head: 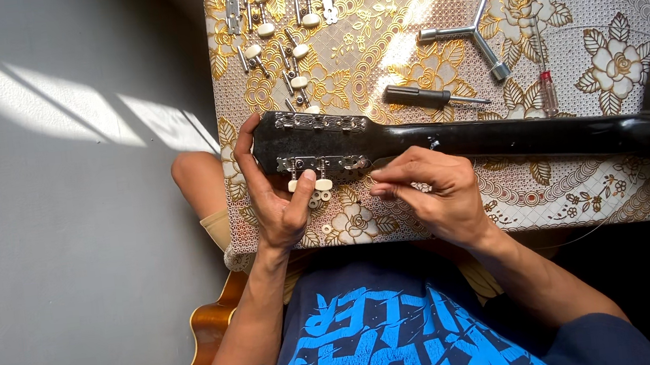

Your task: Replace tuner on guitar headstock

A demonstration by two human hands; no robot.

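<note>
On a flowered tablecloth (582, 6), the left hand (278, 204) wraps the black guitar headstock (321, 144), thumb on a tuning peg (323, 183); beside it, the right hand (432, 195) pinches something too small to make out.

Far side of table (443, 218) is crowded: loose tuning pegs (275, 33) top left, three-way wrench (474, 27) mid, black screwdriver (425, 98) and red-tipped driver (546, 84) just beyond guitar neck (532, 137), which bars the way across. Bare cloth btwn wrench and pegs, also near edge right.
</note>
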